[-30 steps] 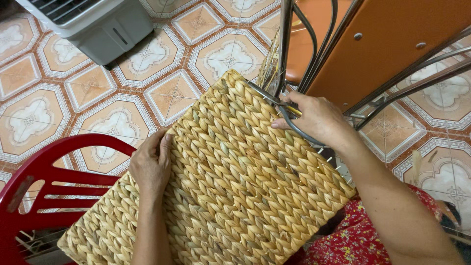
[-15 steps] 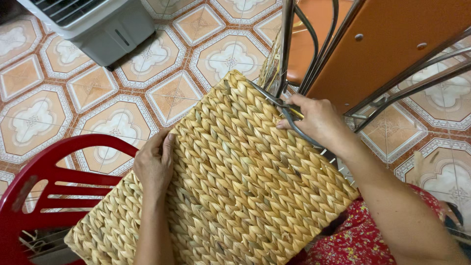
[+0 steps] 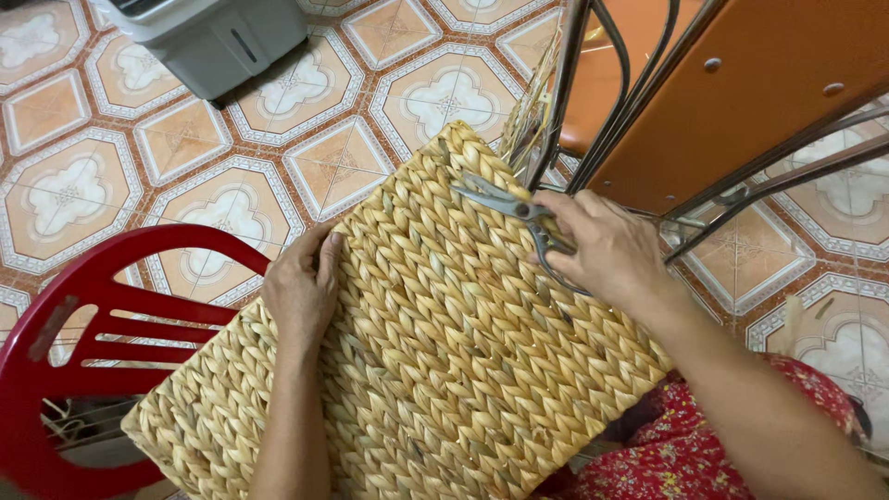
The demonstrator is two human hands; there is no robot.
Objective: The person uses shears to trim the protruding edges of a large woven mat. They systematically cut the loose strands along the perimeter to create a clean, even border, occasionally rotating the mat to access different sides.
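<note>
1. Woven straw mat (image 3: 435,361): broad, golden, plaited in a herringbone pattern, lying tilted across the lap and filling the middle of the view, far corner pointing toward the metal chair legs (image 3: 593,102).
2. Patterned floor tiles (image 3: 185,139): orange and white octagons, spread under everything.
3. Orange chair seat (image 3: 741,102): upper right, on a dark metal frame, just beyond the mat's far edge; loose straw strands (image 3: 532,111) hanging beside the frame.
4. Red plastic chair (image 3: 83,333): lower left, slatted back partly tucked beneath the mat's near corner.
5. Grey plastic box (image 3: 208,32): top left on the tiles, well apart from the mat.
6. Red floral cloth (image 3: 685,444): lower right, under the mat's right edge.
7. Right hand (image 3: 611,250): at the mat's upper right edge, fingers curled through the handles of the scissors, gripping them.
8. Left hand (image 3: 301,287): resting flat on the mat's left edge, fingers relaxed and extended, pressing on the weave, grasping nothing.
9. Metal scissors (image 3: 509,208): blades slightly parted, tips lying on the weave near the far corner.
</note>
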